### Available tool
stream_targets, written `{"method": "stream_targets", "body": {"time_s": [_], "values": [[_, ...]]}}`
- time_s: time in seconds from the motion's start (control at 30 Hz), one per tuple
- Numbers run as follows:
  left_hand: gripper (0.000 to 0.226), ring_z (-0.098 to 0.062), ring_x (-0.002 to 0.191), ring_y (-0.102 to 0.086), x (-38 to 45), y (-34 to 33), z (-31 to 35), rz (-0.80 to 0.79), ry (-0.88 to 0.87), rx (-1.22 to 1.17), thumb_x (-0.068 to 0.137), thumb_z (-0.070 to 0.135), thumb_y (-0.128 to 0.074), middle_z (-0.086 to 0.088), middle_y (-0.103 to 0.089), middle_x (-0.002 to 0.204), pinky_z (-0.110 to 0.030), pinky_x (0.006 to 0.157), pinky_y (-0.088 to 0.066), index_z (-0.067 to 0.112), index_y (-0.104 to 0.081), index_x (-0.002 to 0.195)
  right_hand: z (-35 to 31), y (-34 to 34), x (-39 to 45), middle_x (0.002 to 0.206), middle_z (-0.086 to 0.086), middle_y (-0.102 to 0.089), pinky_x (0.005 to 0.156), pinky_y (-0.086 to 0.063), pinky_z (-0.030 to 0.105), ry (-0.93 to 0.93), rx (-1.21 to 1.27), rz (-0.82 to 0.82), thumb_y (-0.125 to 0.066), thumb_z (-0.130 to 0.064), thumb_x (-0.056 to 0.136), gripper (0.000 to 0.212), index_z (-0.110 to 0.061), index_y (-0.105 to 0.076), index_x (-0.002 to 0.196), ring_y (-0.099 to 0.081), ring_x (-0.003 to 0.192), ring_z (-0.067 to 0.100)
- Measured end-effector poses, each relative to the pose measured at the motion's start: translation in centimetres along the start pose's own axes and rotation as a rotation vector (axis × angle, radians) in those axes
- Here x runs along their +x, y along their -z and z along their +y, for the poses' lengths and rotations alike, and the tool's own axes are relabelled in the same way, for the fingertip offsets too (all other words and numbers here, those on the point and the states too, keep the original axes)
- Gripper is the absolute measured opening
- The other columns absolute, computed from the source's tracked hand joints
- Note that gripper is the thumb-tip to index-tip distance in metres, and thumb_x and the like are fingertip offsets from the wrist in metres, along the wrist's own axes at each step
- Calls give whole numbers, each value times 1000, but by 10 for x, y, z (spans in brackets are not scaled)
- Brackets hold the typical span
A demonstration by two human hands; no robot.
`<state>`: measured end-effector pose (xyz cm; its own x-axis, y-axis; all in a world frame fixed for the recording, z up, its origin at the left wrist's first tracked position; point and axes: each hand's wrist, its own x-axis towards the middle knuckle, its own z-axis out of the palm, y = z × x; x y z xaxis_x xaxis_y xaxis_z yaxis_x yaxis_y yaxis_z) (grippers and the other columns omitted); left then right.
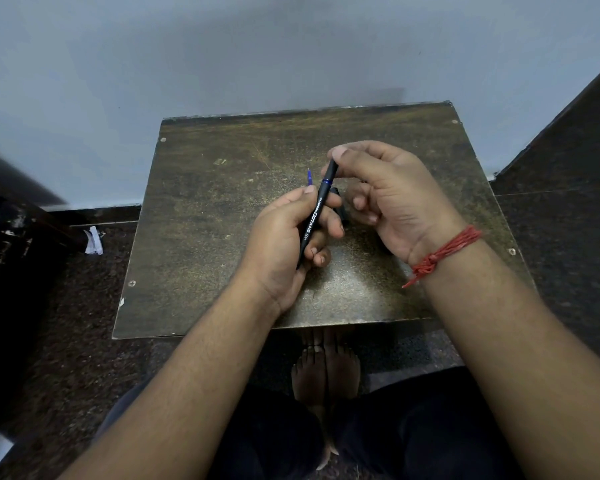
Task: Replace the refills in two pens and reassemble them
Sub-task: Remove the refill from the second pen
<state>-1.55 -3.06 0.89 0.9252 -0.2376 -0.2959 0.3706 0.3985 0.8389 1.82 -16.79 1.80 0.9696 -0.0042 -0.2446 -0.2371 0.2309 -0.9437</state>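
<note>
left hand grips pen + blue refill | right hand pinches pen's top | seems mid-reassembly, second pen's status unclear, dark part on tabletop

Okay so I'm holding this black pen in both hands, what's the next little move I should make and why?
Probably twist the upper section off. Your left hand grips the black pen by its barrel while your right hand pinches the top end above the blue ring. A blue-tipped refill pokes up from your left hand, seemingly ready to go in.
</note>
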Motion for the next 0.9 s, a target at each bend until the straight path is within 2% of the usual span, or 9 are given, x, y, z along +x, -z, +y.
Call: {"method": "stream_targets", "body": {"time_s": [0.07,0.13,0.3,0.4,0.5,0.57,0.63,0.8,0.9], "values": [[27,-7,36,-30,0,0,0,1,-1,5,104,20,-38,-4,-57,55,-18,37,-28,5,-59,94,3,1,2,84,9,-66,37,-24,18,21,-19,5,-73,-22,89,13,-14,-63,85,-38,44,10],[28,-7,36,-30,0,0,0,2,-3,8,104,20,-38,-4,-56,55,-19,37,-28,5,-59,94,5,1,3,80,7,-64,38,-24,18,29,-29,6,-74,-21,87,15,-16,-62,81,-38,45,10],[28,-7,35,-29,0,0,0,7,-3,5,105,20,-38,-4,-56,54,-19,36,-28,5,-59,95,0,-1,1,83,10,-72,37,-23,18,1,-15,5,-64,-7,90,4,-10,-66,89,-39,42,10],[28,-7,35,-28,0,-1,0,4,-7,5,105,19,-37,-4,-56,54,-18,36,-27,5,-58,93,-3,-2,-1,95,12,-77,37,-22,18,-17,1,-8,-53,1,90,19,-5,-68,100,-40,42,11],[28,-7,35,-29,0,-1,-1,4,-7,5,105,19,-38,-4,-56,54,-19,36,-27,5,-59,94,-3,-2,-1,99,14,-76,37,-23,19,-22,-8,8,-58,-6,91,16,-4,-66,105,-41,44,11],[27,-7,36,-29,0,0,-1,6,-7,8,105,19,-38,-4,-56,54,-19,36,-27,5,-59,94,0,-1,0,92,11,-73,36,-24,19,-1,-27,25,-68,-18,91,9,-10,-64,95,-41,44,10],[28,-7,36,-29,1,0,-1,4,-8,12,105,20,-38,-4,-56,54,-19,37,-28,5,-59,95,3,0,1,84,8,-66,36,-25,18,16,-47,41,-73,-24,89,16,-15,-61,86,-40,44,10],[27,-7,36,-28,0,0,-1,6,-4,10,105,19,-38,-4,-56,54,-19,37,-27,5,-59,94,-1,-2,0,87,14,-71,37,-25,17,7,-36,57,-69,-11,89,9,-13,-62,85,-39,43,10],[27,-7,36,-28,1,0,-1,3,-4,4,105,19,-38,-4,-56,54,-19,36,-27,5,-59,94,-4,-4,-2,97,18,-76,37,-23,19,-5,16,37,-60,0,90,12,-9,-60,98,-40,42,10]]}}
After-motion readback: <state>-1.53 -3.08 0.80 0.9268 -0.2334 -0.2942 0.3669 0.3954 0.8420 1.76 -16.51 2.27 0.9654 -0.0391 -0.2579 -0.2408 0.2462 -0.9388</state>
